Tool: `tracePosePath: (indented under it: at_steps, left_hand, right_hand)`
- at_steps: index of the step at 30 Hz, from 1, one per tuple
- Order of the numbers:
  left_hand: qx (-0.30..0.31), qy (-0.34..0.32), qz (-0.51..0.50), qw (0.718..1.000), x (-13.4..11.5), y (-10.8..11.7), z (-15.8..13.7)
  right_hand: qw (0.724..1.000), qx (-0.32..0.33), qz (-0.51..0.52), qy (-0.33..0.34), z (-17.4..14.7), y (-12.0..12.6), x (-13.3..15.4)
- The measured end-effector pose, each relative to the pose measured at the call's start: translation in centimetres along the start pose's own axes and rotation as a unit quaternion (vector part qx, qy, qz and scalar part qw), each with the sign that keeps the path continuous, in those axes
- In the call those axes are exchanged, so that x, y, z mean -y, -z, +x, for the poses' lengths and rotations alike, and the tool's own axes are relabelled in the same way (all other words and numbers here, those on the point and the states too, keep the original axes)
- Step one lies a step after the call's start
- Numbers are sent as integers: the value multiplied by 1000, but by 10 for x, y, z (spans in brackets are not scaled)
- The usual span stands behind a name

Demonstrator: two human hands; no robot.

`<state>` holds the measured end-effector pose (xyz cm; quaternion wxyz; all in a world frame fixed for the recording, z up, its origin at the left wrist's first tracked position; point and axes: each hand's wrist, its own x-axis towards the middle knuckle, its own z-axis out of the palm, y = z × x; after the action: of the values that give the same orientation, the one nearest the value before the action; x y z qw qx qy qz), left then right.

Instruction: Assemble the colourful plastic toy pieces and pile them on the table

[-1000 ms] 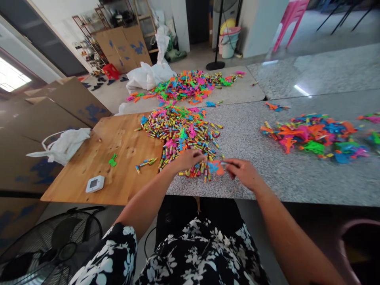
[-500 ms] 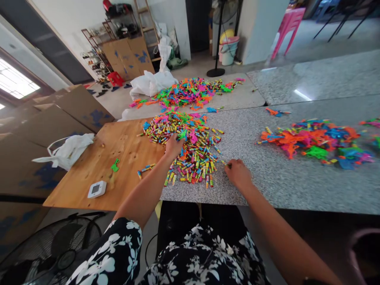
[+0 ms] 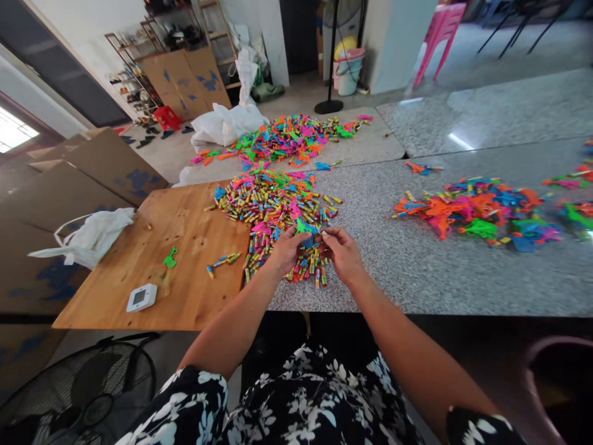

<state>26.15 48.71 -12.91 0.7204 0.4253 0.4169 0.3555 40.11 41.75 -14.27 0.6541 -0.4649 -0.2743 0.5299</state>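
My left hand [image 3: 286, 250] is closed on a blue plastic toy piece [image 3: 310, 232], held low over the near part of a pile of small printed tubes [image 3: 259, 213]. Facing it is my right hand [image 3: 343, 253], its fingers pinched close to the blue piece; whatever is at its fingertips is too small to make out. A bright green plastic piece [image 3: 300, 224] shows just beyond my left fingertips. Pink, orange and green pieces lie among the tubes. Part of the pile is hidden behind my hands.
A heap of assembled-looking colourful pieces [image 3: 482, 207] lies on the speckled stone table [image 3: 380, 284] to the right. Another heap [image 3: 282, 139] is farther back. On the wooden board [image 3: 185, 296] are a white digital device [image 3: 141, 298], a green piece [image 3: 170, 258] and several tubes.
My right hand has come left and up from the table beside the pile to meet my left hand. The left hand has drawn back toward me, and a blue piece now shows in it.
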Motion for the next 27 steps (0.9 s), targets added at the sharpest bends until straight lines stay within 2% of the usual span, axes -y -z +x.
tracePosePath:
  at_steps: [5, 13, 19, 23, 27]
  left_hand:
    - [15, -9, 16, 1000, -3, -5, -5]
    - [24, -16, 29, 999, -7, -8, -12]
    - [2, -35, 34, 999, 2, -10, -12]
    - [-5, -49, 67, 997, 8, -14, -10]
    - [-9, -38, 94, 995, 8, -21, -7]
  right_hand:
    - [1000, 0, -9, -4, -1, 2, -4]
    - [998, 19, 52, -16, -3, 2, -3]
    - [998, 15, -55, 34, -4, 8, -3]
    - [982, 28, -167, 84, -7, 21, 2]
    - [978, 19, -189, 91, -5, 32, 9]
